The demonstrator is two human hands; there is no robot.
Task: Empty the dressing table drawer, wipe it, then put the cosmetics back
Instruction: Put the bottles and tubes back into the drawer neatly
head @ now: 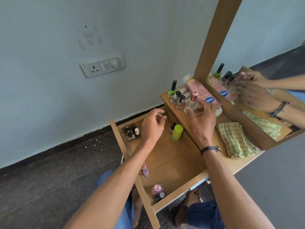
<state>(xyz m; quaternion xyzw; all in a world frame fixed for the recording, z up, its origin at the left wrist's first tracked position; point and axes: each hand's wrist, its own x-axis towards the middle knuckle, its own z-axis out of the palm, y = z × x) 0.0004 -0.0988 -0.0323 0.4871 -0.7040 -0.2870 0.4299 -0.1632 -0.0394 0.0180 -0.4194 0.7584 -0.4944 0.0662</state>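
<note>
The right hand (200,116), fingers spread, hovered by the rose-capped bottle (193,96) on the far tabletop (179,113) — cosmetics (177,96) likely parked there for wiping — while the left hand (152,124), loosely curled and empty, hung above the open drawer (173,159).

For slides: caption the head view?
Right hand spread by a rose-capped bottle on the tabletop; left hand over the open drawer.

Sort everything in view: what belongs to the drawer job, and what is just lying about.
Job: drawer; green bottle and nail polishes inside it; pink lotion bottle and small bottles on the tabletop; checked cloth.
Lying about: wall switch panel; mirror.
</note>
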